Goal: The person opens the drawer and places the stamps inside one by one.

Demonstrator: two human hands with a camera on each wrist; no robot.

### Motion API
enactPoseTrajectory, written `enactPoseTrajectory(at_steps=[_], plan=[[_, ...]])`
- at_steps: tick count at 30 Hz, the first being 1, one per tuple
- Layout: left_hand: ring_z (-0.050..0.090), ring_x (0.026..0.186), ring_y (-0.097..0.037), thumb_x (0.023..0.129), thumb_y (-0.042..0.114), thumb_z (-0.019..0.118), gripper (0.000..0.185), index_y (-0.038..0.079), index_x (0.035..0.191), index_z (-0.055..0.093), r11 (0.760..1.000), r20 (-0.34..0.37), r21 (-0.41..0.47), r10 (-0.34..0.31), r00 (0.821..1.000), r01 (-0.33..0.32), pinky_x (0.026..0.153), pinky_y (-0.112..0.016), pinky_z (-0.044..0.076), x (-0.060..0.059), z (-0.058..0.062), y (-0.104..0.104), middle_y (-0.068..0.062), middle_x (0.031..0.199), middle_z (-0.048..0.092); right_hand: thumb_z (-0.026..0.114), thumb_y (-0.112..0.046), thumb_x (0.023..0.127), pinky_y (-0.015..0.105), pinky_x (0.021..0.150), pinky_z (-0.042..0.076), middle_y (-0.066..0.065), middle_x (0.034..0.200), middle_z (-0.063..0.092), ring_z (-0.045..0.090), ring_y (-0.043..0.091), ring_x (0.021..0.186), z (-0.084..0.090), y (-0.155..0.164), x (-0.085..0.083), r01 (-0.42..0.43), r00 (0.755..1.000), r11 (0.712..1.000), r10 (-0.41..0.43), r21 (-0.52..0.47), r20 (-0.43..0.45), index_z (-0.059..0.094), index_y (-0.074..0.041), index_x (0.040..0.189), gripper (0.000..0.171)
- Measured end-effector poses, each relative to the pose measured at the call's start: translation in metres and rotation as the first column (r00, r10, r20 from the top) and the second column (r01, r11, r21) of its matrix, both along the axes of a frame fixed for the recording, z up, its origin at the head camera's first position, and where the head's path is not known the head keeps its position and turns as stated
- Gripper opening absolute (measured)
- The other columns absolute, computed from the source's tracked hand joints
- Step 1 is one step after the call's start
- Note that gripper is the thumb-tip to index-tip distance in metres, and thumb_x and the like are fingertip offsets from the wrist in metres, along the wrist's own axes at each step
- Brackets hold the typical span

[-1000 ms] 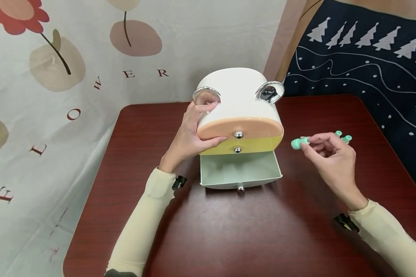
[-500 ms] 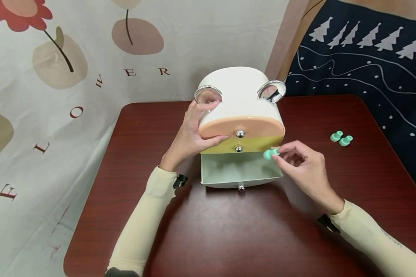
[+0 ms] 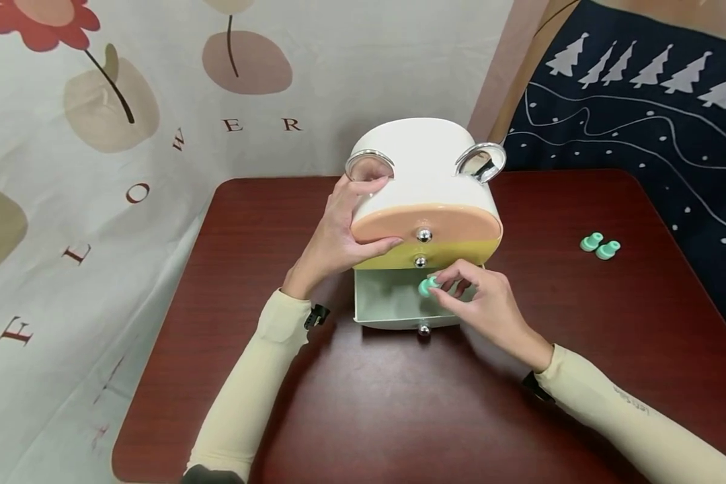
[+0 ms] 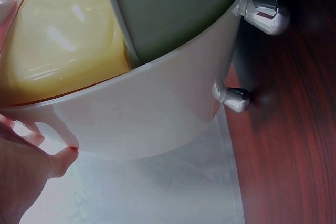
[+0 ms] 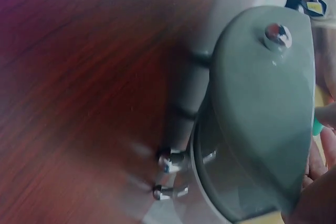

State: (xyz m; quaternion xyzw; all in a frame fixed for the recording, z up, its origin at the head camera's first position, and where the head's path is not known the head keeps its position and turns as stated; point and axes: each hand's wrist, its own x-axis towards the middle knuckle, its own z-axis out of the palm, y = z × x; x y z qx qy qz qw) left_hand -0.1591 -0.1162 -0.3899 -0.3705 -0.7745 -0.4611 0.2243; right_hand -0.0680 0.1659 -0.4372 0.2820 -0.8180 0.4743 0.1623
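Note:
A small white drawer cabinet (image 3: 423, 161) with round silver-rimmed ears stands on the table. Its orange front (image 3: 393, 223) and yellow front (image 3: 460, 251) are pushed in, while the pale green bottom drawer (image 3: 380, 296) is pulled out. My left hand (image 3: 333, 235) grips the cabinet's left side, thumb across the front. Over the drawer, my right hand (image 3: 487, 306) pinches a small mint-green peg-shaped piece (image 3: 425, 288) between thumb and fingertips. In the right wrist view, the drawer front (image 5: 262, 87) hides most of that piece.
Two more mint-green peg-shaped pieces, a left one (image 3: 591, 242) and a right one (image 3: 608, 250), stand on the dark red table (image 3: 363, 417) at the right. Behind the table hang a flower-print cloth (image 3: 327, 60) and a navy tree-print cloth (image 3: 617, 121).
My right hand has carried the mint-green piece leftward from the table's right side to over the open drawer. My left hand keeps its grip on the cabinet.

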Motion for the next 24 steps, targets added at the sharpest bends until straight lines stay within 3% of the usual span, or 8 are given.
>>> enactPoseTrajectory(at_steps=[8,17,24], plan=[[0.048,0.127,-0.026,0.073,0.023,0.104,0.088,0.013,0.148,0.059,1.0,0.013,-0.006,0.004,1.0,-0.004,0.106,-0.047,0.032,0.001,0.001,0.001,-0.003,0.149,0.061,0.09,-0.002,0.089,0.025,0.069,0.056,-0.011,0.096,0.079,0.07,0.006,0.074,-0.001,-0.013,-0.004,-0.06,0.995,0.991,0.05,0.118,0.082,0.077,-0.019,0.093,0.022],[0.046,0.137,-0.022,0.075,0.024,0.103,0.087,0.014,0.149,0.059,1.0,0.012,-0.012,0.011,1.0,-0.011,0.109,-0.048,0.033,0.002,0.0,-0.001,-0.001,0.151,0.06,0.094,-0.014,0.088,0.028,0.063,0.053,-0.018,0.088,0.077,0.068,-0.001,0.07,0.003,-0.028,-0.008,-0.033,0.983,0.963,-0.017,0.269,0.184,0.082,-0.023,0.09,0.015],[0.045,0.136,-0.021,0.076,0.029,0.103,0.087,0.015,0.15,0.059,1.0,0.011,-0.021,0.012,1.0,-0.011,0.107,-0.048,0.033,0.003,0.0,-0.002,0.001,0.153,0.059,0.092,-0.016,0.089,0.031,0.06,0.05,-0.018,0.081,0.074,0.064,-0.002,0.064,0.006,-0.037,-0.015,-0.059,0.979,0.922,-0.022,0.384,0.203,0.084,-0.024,0.088,0.011]])
